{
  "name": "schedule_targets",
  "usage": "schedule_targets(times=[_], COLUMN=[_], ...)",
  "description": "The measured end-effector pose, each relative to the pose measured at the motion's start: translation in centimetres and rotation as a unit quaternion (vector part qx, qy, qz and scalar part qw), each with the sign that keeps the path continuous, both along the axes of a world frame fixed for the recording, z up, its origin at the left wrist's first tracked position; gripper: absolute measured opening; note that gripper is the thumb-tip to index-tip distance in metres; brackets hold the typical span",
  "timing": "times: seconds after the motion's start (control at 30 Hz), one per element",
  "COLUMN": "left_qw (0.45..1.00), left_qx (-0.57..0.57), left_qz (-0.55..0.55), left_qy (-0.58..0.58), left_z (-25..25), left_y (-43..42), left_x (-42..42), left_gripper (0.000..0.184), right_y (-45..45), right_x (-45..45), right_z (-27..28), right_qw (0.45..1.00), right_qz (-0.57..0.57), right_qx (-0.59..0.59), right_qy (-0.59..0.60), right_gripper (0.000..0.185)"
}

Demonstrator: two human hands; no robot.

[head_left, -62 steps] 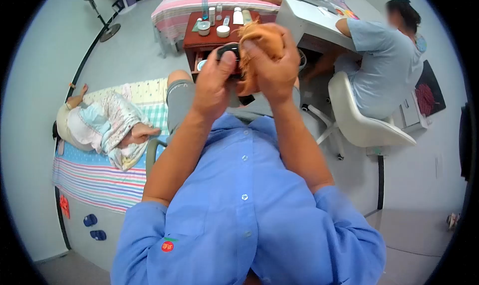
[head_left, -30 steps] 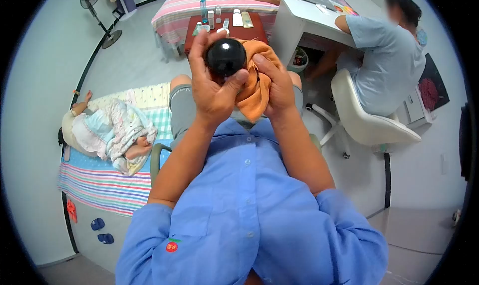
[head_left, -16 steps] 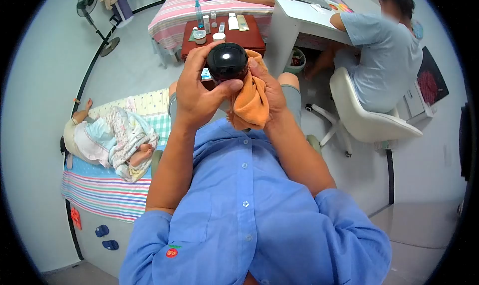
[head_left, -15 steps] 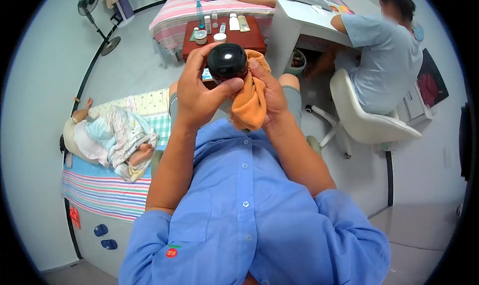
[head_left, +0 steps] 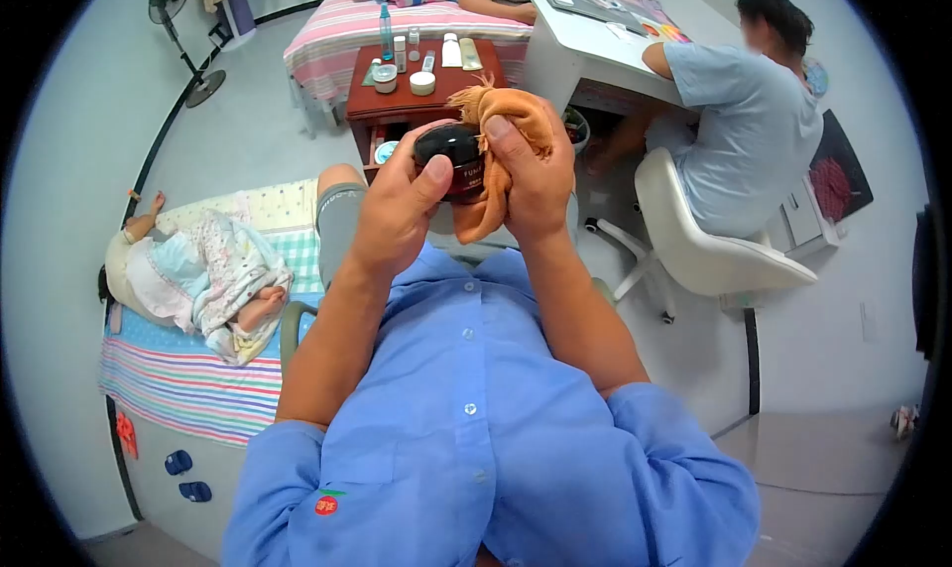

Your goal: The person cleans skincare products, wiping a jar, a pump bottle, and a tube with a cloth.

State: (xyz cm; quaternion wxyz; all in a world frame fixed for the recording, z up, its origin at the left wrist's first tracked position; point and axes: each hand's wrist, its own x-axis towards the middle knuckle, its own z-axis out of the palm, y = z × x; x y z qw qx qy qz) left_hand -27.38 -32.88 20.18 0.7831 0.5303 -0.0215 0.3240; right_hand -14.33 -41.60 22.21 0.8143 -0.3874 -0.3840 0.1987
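My left hand is wrapped round a dark, glossy jar with a black rounded lid, its thumb on the near side of the lid. Some pale lettering shows on the jar's side. My right hand grips a bunched orange cloth with a frayed edge, the thumb on top of the folds. The cloth touches the right side of the jar and hangs down below it. Both hands are close together in front of a red-brown bedside table.
Bottles, tubes and white-lidded jars stand on the bedside table. A person sits on a white chair at a white desk. Another lies on a floor mat; a third leans on the bed. A fan stands back left.
The jar has tilted, so its lettered side now shows. My right hand and the cloth have moved up along its right side. The whole view has shifted slightly.
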Motion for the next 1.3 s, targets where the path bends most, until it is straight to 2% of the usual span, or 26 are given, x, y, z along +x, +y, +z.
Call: schedule_targets(times=[0.03, 0.1, 0.13, 0.23, 0.3, 0.33, 0.37, 0.4, 0.43, 0.47, 0.5, 0.53, 0.57, 0.67, 0.7, 0.77, 0.8, 0.83, 0.87, 0.9, 0.97, 1.03, 1.17, 1.23, 1.27, 1.3], left_qw=[1.000, 0.996, 0.995, 0.999, 0.999, 0.999, 0.998, 0.997, 0.997, 0.991, 0.946, 0.928, 0.929, 0.830, 0.830, 0.814, 0.826, 0.827, 0.917, 0.973, 0.990, 0.989, 0.987, 0.979, 0.980, 0.980], left_qx=[0.000, 0.035, 0.028, -0.007, -0.023, -0.042, -0.059, -0.063, -0.063, 0.089, 0.234, 0.269, 0.266, 0.468, 0.466, 0.492, 0.465, 0.464, 0.314, 0.153, 0.011, -0.048, -0.136, -0.178, -0.181, -0.181], left_qz=[-0.001, 0.087, 0.097, 0.051, 0.027, 0.001, -0.026, -0.034, -0.034, 0.094, 0.216, 0.239, 0.240, 0.282, 0.287, 0.281, 0.302, 0.302, 0.239, 0.169, 0.142, 0.138, 0.046, 0.002, -0.007, -0.005], left_qy=[-0.001, 0.000, 0.013, 0.002, -0.002, -0.007, -0.013, -0.010, -0.011, 0.020, 0.053, 0.092, 0.092, 0.113, 0.114, 0.129, 0.099, 0.100, 0.064, 0.025, 0.019, 0.033, -0.071, -0.096, -0.081, -0.088], left_z=[-0.1, -0.3, -0.7, -0.8, -0.2, 0.2, 0.4, 0.1, 0.0, -0.1, -0.2, 0.0, 0.0, -0.9, -0.9, -0.7, -1.2, -1.3, -1.3, -1.3, -1.1, -1.4, -0.5, 0.4, 0.0, -1.3], left_y=[0.1, 0.3, 1.0, 1.8, 1.2, 0.6, 0.3, 0.9, 1.2, 1.3, 1.3, 1.2, 1.1, 1.0, 0.8, 0.1, 0.2, 0.3, 0.7, 1.0, 1.9, 2.6, 2.1, 1.8, 2.1, 3.2], left_x=[0.2, 0.6, 0.6, 0.0, -0.3, -0.4, -0.6, -0.4, -0.2, 0.1, 0.2, 0.2, 0.2, 0.1, 0.0, -0.2, -0.2, 0.4, 0.5, 0.6, 0.4, -0.1, 0.2, 0.2, 0.2, 0.4], left_gripper=[0.052, 0.051, 0.046, 0.044, 0.045, 0.046, 0.047, 0.047, 0.047, 0.048, 0.050, 0.053, 0.053, 0.055, 0.055, 0.072, 0.073, 0.073, 0.071, 0.070, 0.058, 0.047, 0.052, 0.053, 0.044, 0.044], right_y=[-0.2, -0.6, -0.1, 0.4, 0.5, 0.4, 0.2, 0.2, 0.1, 0.1, 0.0, 0.0, -0.1, 0.0, 0.1, 0.1, 0.4, 0.5, 0.8, 1.3, 0.8, 1.2, 1.4, 1.2, 1.2, 1.1], right_x=[-0.3, -1.3, -0.5, -0.7, -0.3, -0.6, -0.8, -0.6, -0.2, 0.2, 0.1, 0.0, 0.0, 0.4, 0.8, 1.4, 2.1, 2.7, 2.8, 2.7, 0.4, -1.4, -1.3, -1.1, -1.0, -1.1], right_z=[0.0, -0.1, -0.7, 0.0, -0.2, 0.6, 1.0, 0.9, 0.6, 0.3, 0.3, 0.7, 1.2, 2.5, 2.9, 3.4, 3.0, 2.0, 0.8, 0.0, -0.9, -2.6, -2.1, -1.9, -1.9, -1.5], right_qw=[1.000, 0.975, 0.931, 0.904, 0.930, 0.982, 1.000, 1.000, 0.990, 0.960, 0.912, 0.886, 0.886, 0.903, 0.902, 0.949, 0.965, 0.965, 0.980, 0.990, 0.986, 0.965, 0.950, 0.978, 0.959, 0.958], right_qz=[-0.001, -0.122, -0.182, -0.179, -0.152, -0.072, 0.010, 0.010, -0.043, -0.095, -0.144, -0.159, -0.157, -0.098, -0.093, 0.025, 0.082, 0.083, 0.073, 0.063, 0.034, -0.060, -0.110, -0.089, -0.127, -0.124], right_qx=[0.000, -0.021, -0.003, 0.059, 0.037, 0.010, -0.016, -0.016, 0.001, 0.017, 0.031, 0.034, 0.032, -0.063, -0.062, -0.183, -0.156, -0.158, -0.131, -0.104, -0.093, -0.078, -0.049, -0.054, -0.040, -0.039], right_qy=[-0.001, -0.184, -0.315, -0.383, -0.333, -0.173, -0.008, -0.009, -0.138, -0.264, -0.383, -0.434, -0.436, -0.415, -0.417, -0.255, -0.196, -0.195, -0.133, -0.071, -0.134, -0.242, -0.288, -0.182, -0.249, -0.255], right_gripper=[0.040, 0.040, 0.042, 0.042, 0.041, 0.040, 0.040, 0.040, 0.040, 0.041, 0.042, 0.042, 0.042, 0.034, 0.034, 0.027, 0.024, 0.024, 0.025, 0.025, 0.035, 0.040, 0.043, 0.044, 0.046, 0.046])
